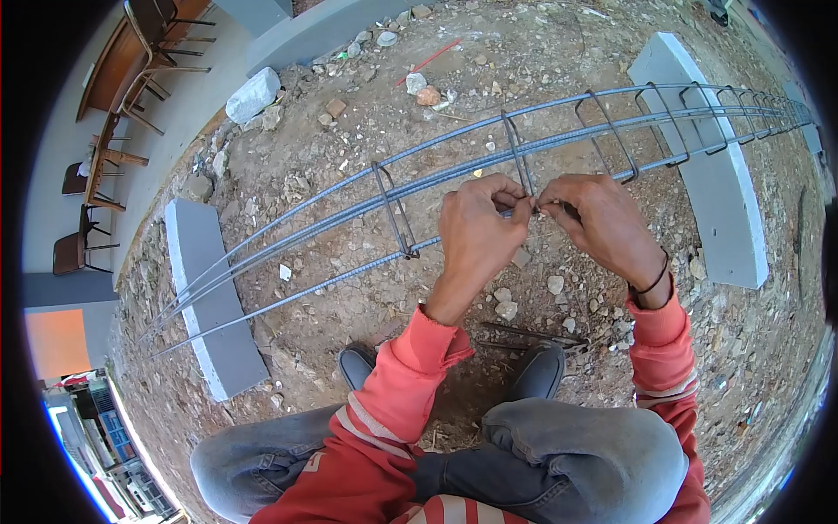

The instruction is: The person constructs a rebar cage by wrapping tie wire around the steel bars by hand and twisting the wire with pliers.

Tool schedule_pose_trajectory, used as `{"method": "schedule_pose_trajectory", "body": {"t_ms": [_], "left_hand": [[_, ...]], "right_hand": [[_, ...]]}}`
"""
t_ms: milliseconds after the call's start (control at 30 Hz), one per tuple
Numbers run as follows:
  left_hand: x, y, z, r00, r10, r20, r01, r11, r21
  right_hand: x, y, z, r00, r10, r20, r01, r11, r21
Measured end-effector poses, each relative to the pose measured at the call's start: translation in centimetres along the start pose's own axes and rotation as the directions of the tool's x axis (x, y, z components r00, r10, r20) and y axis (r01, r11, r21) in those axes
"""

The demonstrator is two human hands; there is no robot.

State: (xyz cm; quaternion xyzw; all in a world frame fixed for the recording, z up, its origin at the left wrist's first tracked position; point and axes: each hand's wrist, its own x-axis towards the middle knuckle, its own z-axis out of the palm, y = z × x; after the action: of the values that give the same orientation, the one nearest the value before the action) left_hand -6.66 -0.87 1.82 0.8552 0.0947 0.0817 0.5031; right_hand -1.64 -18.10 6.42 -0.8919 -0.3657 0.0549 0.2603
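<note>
A cage of long steel rebars [349,271] runs across my view, with square steel stirrups [394,210] around the bars. At one stirrup [517,144], where it meets the nearest bar, both my hands work close together. My left hand [484,229] is closed, with thumb and forefinger pinched at the stirrup's near corner. Just to its right, my right hand [604,225] is closed too, its fingertips almost touching the left ones. Whatever small piece lies between the fingers is hidden. A dark band circles my right wrist.
Grey blocks prop up the cage, one at the left [214,301] and one at the right [711,175]. Loose stirrups [532,336] lie by my shoes [539,371]. Stones [253,94] dot the dirt; chairs [74,249] stand at upper left.
</note>
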Motion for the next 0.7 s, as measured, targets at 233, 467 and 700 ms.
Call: {"method": "schedule_pose_trajectory", "body": {"t_ms": [233, 467, 700], "left_hand": [[0.7, -0.6, -0.3, 0.988, -0.15, 0.029, 0.149, 0.988, 0.027], [1.7, -1.5, -0.4, 0.986, -0.109, 0.128, 0.118, 0.99, -0.072], [1.1, 1.3, -0.4, 0.978, -0.18, 0.109, 0.176, 0.983, 0.046]], "right_hand": [[-4.4, -0.8, 4.2, 0.988, 0.136, -0.069, -0.115, 0.962, 0.248], [-5.6, -1.4, 6.0, 0.917, 0.389, -0.09, -0.31, 0.835, 0.454], [-4.4, -2.2, 4.4, 0.907, 0.386, -0.169, -0.299, 0.872, 0.388]]}}
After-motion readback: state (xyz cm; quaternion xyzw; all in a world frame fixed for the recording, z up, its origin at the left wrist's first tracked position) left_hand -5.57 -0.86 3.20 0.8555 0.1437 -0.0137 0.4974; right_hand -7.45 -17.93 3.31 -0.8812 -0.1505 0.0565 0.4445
